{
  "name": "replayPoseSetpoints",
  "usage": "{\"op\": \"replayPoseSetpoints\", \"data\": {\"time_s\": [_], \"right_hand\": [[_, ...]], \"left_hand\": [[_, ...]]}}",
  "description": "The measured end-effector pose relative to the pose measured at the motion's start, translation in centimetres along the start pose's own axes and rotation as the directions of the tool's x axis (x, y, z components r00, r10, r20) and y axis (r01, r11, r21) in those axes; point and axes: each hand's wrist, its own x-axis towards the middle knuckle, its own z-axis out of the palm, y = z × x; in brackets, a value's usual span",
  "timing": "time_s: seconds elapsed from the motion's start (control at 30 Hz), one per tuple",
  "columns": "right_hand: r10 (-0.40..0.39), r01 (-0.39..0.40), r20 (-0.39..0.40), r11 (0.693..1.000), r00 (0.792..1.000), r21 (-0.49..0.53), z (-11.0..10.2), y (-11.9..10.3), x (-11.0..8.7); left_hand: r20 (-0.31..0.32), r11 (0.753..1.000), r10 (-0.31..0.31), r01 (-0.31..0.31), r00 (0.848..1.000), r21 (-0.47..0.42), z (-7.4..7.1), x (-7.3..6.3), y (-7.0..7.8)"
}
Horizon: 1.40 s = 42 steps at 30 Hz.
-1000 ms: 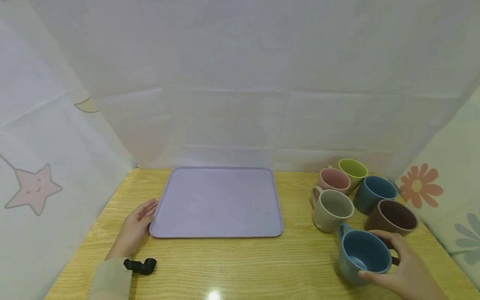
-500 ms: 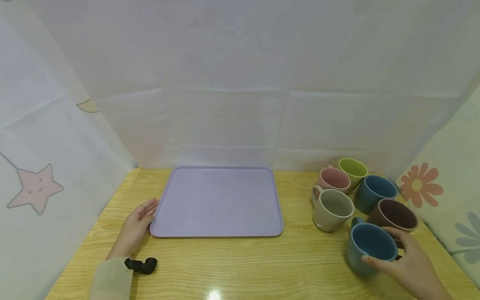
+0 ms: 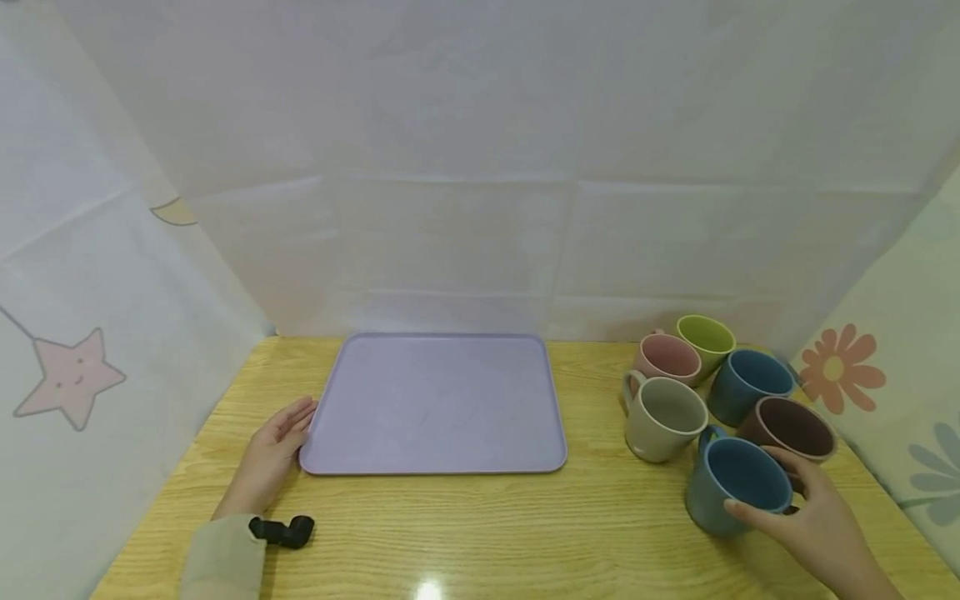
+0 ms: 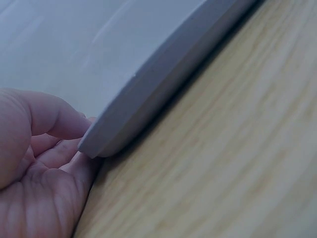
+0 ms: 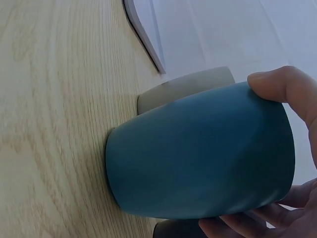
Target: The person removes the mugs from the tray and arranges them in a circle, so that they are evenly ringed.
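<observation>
My right hand [image 3: 817, 521] grips a blue mug [image 3: 712, 492] by its rim, thumb on the near side and fingers round the far right side. In the right wrist view the blue mug [image 5: 198, 153] has its base at or very near the table. Its handle points away, towards a grey-white mug [image 3: 652, 442]. A dark brown mug [image 3: 795, 425] stands just behind my right fingers. At the left edge of a lilac tray [image 3: 435, 408], my left hand [image 3: 270, 450] rests with fairly straight fingers. The left wrist view shows the thumb [image 4: 59, 116] touching the tray's rim.
Behind the held mug stand a pink mug [image 3: 670, 358], a lime green mug [image 3: 707, 337] and a second blue mug [image 3: 750, 387]. The wooden table [image 3: 465, 533] meets white printed cloth [image 3: 450, 208] at the back and sides. A black strap piece [image 3: 281, 531] sits on the left cuff.
My right hand has brought the blue mug away from me, nearer the grey-white and brown mugs, shifting it first right, then slightly left. The left hand and tray look unmoved.
</observation>
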Motion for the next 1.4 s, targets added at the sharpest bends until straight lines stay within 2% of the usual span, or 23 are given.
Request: {"op": "replayPoseSetpoints", "data": {"time_s": [0.27, 0.37, 0.57, 0.73, 1.0, 1.1, 1.2, 1.27, 1.33, 1.4], "right_hand": [[-0.016, 0.017, 0.01, 0.999, 1.0, -0.046, -0.3, 0.2, 0.0], [-0.027, 0.027, -0.005, 1.0, 1.0, -0.012, -0.2, 0.1, -0.1], [-0.059, 0.067, -0.086, 0.993, 0.995, 0.092, 0.1, 0.1, -0.4], [-0.065, 0.077, -0.128, 0.993, 0.99, 0.089, -0.1, 0.5, -0.6], [-0.086, 0.099, -0.133, 0.991, 0.987, 0.088, -0.4, 0.7, -0.5], [-0.119, 0.128, -0.145, 0.99, 0.982, 0.059, -0.5, 0.3, -0.5], [-0.183, 0.19, -0.206, 0.982, 0.961, 0.014, -0.6, -0.3, -0.8], [-0.237, 0.239, -0.283, 0.971, 0.93, -0.027, -0.6, -0.9, -1.1], [-0.297, 0.293, -0.359, 0.954, 0.885, -0.067, -0.6, -1.8, -1.3], [-0.372, 0.368, -0.425, 0.925, 0.825, -0.095, -0.4, -2.8, -1.5]], "left_hand": [[-0.004, 1.0, 0.005, -0.005, 1.0, 0.008, -0.1, 0.0, 0.0], [-0.005, 1.0, 0.002, -0.002, 1.0, 0.006, 0.0, 0.0, -0.1], [-0.001, 1.0, -0.002, 0.002, 1.0, 0.008, 0.2, -0.1, 0.0], [0.001, 1.0, -0.004, 0.004, 1.0, 0.004, 0.2, 0.0, 0.1], [-0.01, 1.0, -0.009, 0.01, 1.0, 0.018, 0.1, 0.0, 0.0], [-0.008, 1.0, -0.011, 0.011, 1.0, 0.016, 0.2, 0.0, 0.0], [-0.006, 1.0, -0.015, 0.015, 1.0, 0.009, 0.2, -0.1, 0.1], [-0.006, 1.0, -0.016, 0.016, 1.0, 0.002, 0.2, -0.1, 0.2], [-0.005, 1.0, -0.017, 0.017, 1.0, -0.004, 0.2, -0.1, 0.2], [-0.005, 1.0, -0.015, 0.015, 1.0, -0.007, 0.1, -0.1, 0.2]]}}
